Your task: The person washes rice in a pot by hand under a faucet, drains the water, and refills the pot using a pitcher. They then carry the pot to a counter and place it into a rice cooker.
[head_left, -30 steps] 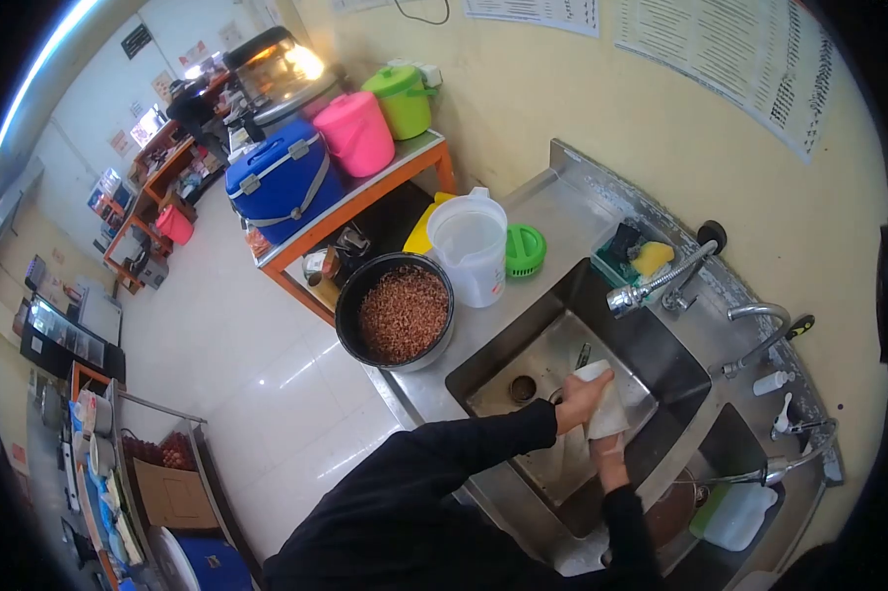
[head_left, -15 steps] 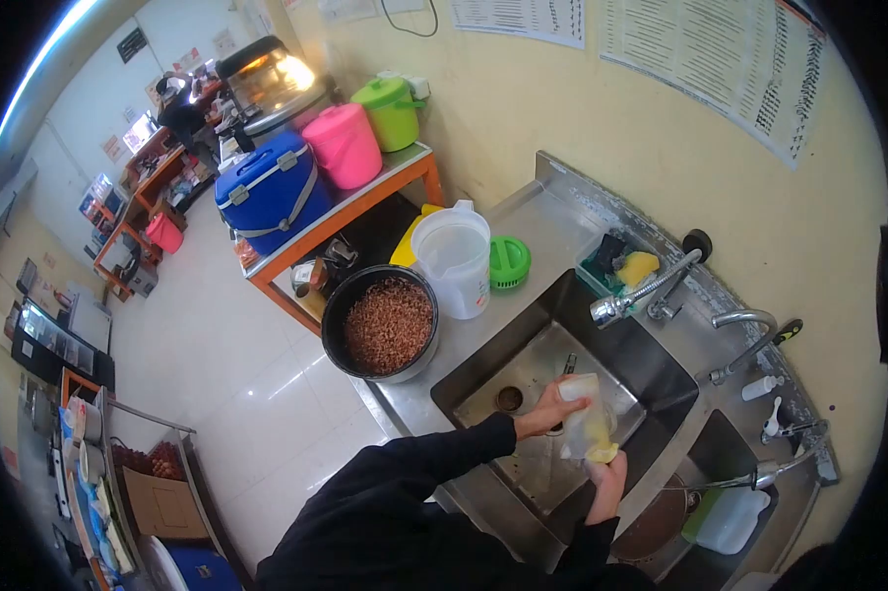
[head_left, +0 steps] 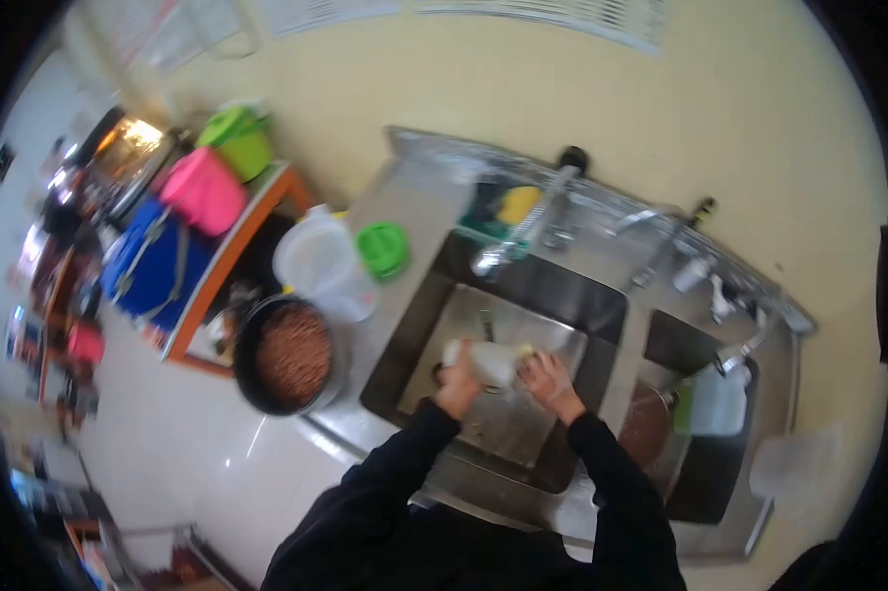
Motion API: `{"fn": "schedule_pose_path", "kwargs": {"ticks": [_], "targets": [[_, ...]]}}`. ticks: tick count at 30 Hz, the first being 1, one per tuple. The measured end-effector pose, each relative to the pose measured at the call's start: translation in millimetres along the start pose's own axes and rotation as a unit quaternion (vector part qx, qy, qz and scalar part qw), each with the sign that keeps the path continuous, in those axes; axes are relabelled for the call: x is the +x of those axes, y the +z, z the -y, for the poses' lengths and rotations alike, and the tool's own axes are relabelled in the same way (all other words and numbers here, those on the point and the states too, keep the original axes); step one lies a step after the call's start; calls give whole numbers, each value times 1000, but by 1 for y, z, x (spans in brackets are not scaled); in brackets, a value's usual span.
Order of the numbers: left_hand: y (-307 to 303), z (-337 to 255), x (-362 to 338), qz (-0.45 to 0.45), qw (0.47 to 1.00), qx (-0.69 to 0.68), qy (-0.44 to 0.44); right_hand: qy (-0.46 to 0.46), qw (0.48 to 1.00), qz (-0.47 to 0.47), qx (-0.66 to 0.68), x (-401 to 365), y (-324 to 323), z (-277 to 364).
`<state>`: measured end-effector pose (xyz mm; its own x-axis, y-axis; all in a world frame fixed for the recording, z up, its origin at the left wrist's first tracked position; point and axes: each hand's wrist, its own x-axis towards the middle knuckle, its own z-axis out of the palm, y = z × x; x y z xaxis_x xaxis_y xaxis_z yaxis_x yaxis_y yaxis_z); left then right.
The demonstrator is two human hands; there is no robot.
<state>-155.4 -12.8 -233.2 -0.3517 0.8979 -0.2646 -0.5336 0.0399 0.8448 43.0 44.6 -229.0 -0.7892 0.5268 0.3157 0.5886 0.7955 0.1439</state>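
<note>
Over the large steel sink [head_left: 385,392], my left hand [head_left: 457,386] is closed around one end of a whitish translucent plastic container [head_left: 493,363], held lying sideways. My right hand [head_left: 550,384] is at its other end, fingers curled against the rim. A small pale-yellow piece [head_left: 526,351] shows by those fingers; blur hides what it is. On the counter left of the sink stand a black pot [head_left: 251,379] of reddish-brown grains, a clear plastic pitcher [head_left: 316,258] and a green lid [head_left: 382,250].
A flexible-hose faucet [head_left: 528,231] reaches over the sink's back edge, beside a caddy with a yellow sponge [head_left: 519,205]. In the smaller right sink are a strainer [head_left: 644,428] and a white-green jug [head_left: 717,402]. A blue cooler [head_left: 158,261] and pink bucket [head_left: 205,191] stand on the left-hand table.
My view has swung to the right, so the counter things appear further left. The container has turned from nearly upright to sideways, still between both hands.
</note>
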Motion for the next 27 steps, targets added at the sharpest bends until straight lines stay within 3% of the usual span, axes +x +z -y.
{"fn": "schedule_pose_path", "kwargs": {"ticks": [1,2,3,5,8,9,11,13,16,17,18,20,23,26,27], "targets": [[-4,-14,-5,-16,1000,-14,15,9,995,-97,-34,6,-2,-17],[-9,-27,-4,-38,998,-29,36,68,988,-129,39,21,-19,-34],[-15,-30,6,-71,996,-51,-10,125,971,-167,114,40,-41,-50],[-28,-37,25,-142,980,-103,-99,127,970,-181,104,80,-75,-73],[-13,-44,11,-55,962,-189,-191,62,952,-264,142,147,-80,-112],[4,-47,4,-15,950,-217,-225,102,953,-275,72,160,-95,-112],[29,-47,-9,2,957,-174,-230,195,936,-277,99,155,-105,-117],[42,-56,-24,24,967,-134,-216,287,871,-264,298,134,-85,-105],[59,-52,-44,64,977,-90,-181,364,820,-320,305,16,-62,-85],[66,-49,-50,83,976,-90,-179,434,734,-340,396,-32,-44,-75],[76,-46,-54,102,975,-89,-177,549,750,-227,292,-71,-51,-72],[105,-36,-64,122,974,-64,-179,648,705,12,286,-122,-57,-76],[151,-2,-80,148,973,-16,-175,682,618,-34,390,-136,-72,-77],[185,25,-95,210,958,-80,-177,605,263,-254,707,-140,-97,-74],[194,31,-98,233,956,-69,-166,578,262,-273,723,-146,-98,-76]]}}
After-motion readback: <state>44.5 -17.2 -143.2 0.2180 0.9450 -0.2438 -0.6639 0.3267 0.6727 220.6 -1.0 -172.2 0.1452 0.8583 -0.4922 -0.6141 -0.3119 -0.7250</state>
